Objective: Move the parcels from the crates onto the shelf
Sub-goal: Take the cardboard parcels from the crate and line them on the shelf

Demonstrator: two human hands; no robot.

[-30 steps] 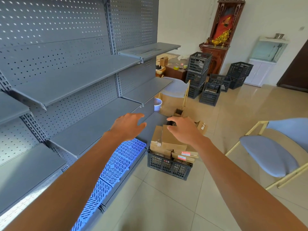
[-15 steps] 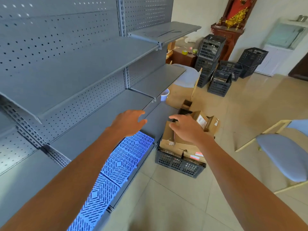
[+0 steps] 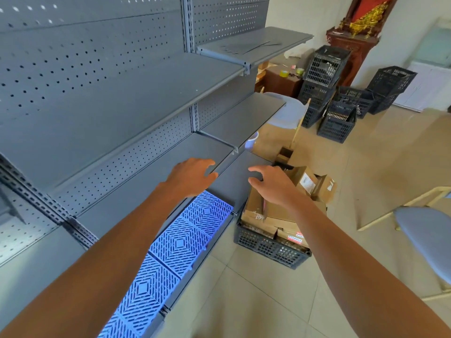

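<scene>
Hands empty, fingers loosely spread: left hand [image 3: 192, 176] over grey shelf [image 3: 136, 191]; right hand [image 3: 273, 184] above parcels [image 3: 275, 215] in black crate [image 3: 271, 247].

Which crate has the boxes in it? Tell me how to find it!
Start at the big grey shelf unit on the left and follow its bottom edge, past the blue floor tiles. Right beside them on the floor sits a dark plastic crate, just below the right hand. Unlike the dark crates stacked by the far wall, it is heaped with brown cardboard parcels.
</scene>
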